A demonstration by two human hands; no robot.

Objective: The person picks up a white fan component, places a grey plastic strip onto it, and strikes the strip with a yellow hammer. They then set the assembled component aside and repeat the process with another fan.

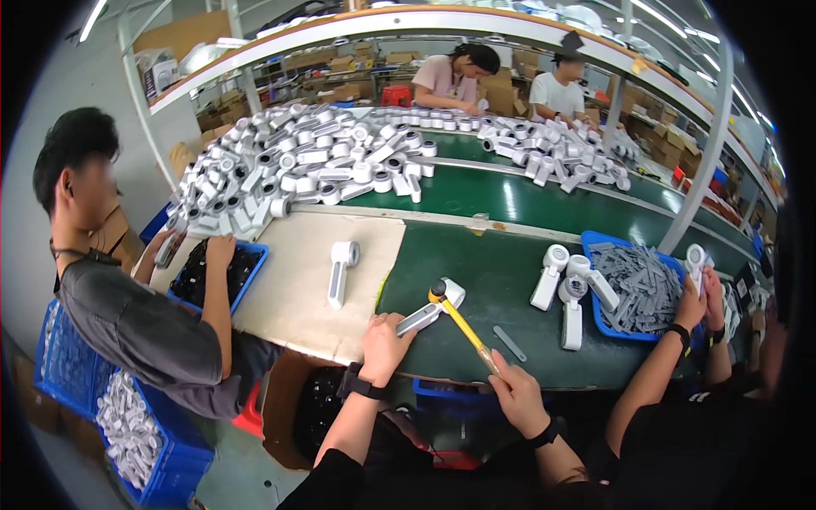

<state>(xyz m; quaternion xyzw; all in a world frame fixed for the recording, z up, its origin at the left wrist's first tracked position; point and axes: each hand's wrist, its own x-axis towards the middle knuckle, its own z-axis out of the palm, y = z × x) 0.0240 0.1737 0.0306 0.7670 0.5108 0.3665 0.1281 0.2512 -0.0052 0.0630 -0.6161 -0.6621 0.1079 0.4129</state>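
On green bench (510, 280), one mallet (459, 323), two hands (387, 340)

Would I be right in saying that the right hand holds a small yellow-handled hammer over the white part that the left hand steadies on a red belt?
Not quite: in the head view the belt is green. The right hand does hold the yellow-handled hammer over the white part under the left hand.
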